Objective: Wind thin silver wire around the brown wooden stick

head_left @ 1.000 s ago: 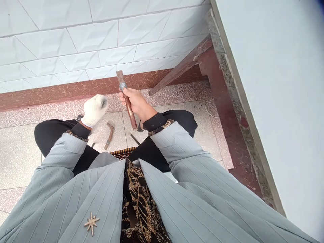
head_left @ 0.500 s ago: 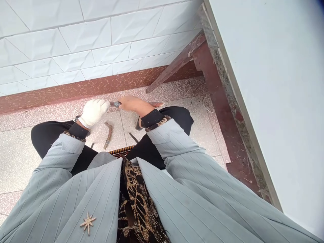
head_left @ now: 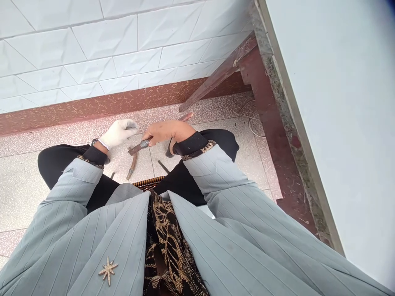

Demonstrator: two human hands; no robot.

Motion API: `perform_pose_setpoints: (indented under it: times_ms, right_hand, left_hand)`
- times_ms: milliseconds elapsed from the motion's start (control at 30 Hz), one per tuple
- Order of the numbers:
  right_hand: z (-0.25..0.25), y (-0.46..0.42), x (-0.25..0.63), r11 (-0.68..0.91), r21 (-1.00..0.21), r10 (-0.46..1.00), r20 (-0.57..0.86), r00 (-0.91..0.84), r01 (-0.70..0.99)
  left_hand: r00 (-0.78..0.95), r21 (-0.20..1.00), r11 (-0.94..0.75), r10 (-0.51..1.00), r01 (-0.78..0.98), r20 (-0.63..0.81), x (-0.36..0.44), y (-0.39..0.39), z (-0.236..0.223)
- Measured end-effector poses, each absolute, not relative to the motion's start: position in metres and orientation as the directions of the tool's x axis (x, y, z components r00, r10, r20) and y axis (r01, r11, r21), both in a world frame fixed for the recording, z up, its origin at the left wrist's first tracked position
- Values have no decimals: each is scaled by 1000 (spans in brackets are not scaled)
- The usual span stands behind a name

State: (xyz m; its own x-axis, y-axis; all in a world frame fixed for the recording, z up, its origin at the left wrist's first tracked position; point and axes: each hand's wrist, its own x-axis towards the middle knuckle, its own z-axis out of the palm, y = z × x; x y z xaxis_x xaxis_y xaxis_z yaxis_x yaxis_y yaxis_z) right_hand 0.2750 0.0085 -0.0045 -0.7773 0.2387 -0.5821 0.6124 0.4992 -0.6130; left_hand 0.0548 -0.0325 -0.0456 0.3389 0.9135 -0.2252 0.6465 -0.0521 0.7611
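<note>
My right hand (head_left: 166, 129), bare, is wrapped round a brown wooden stick (head_left: 135, 149). Grey wire-like wrapping (head_left: 143, 144) circles the stick near its lower left end, just beside my fingers. The stick slants, its reddish far end showing beyond my knuckles. To the left, my left hand (head_left: 120, 132) wears a white knit glove and is apart from the stick. Its fingers are pinched together; whatever they may hold is too small to make out. On the floor below lies a bent brown stick (head_left: 132, 165), its upper part overlapped by the held one.
A short dark rod (head_left: 163, 166) lies on the speckled floor (head_left: 18, 181) between my legs. At the right stand a reddish-brown wooden frame (head_left: 262, 90) and a large pale panel (head_left: 339, 123). A thin white cable (head_left: 254, 128) curls near it. The tiled wall (head_left: 108, 37) is ahead.
My left hand has let go of the stick's end and drawn its fingers into a pinch. The stick in my right hand has tilted, its left end now lower and its right end higher.
</note>
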Motion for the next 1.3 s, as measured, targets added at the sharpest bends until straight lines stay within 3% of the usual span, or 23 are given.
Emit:
perform_pose_setpoints:
  times_ms: [200,467,600,800,1033,1300]
  right_hand:
    - [4,5,286,502,-639,355,-462,-813,583]
    - [-3,9,297,452,-752,569,-172,-804,481]
    - [-9,14,293,312,-855,717,-75,-693,415]
    - [-18,17,289,56,-970,784,-103,-613,235]
    - [-21,17,290,26,-995,772,-43,-634,98]
    - [-23,20,293,20,-995,788,-41,-614,93]
  left_hand:
    - [311,875,233,870,425,-383,52,-25,-53]
    - [325,868,496,821,1,-469,59,-36,-57]
    - [364,848,491,840,-197,-402,61,-42,-56]
    - [347,802,497,855,-333,-385,62,-41,-57]
    - [348,762,554,824,-335,-447,63,-39,-54]
    - [338,802,441,886,-403,-317,60,-41,-63]
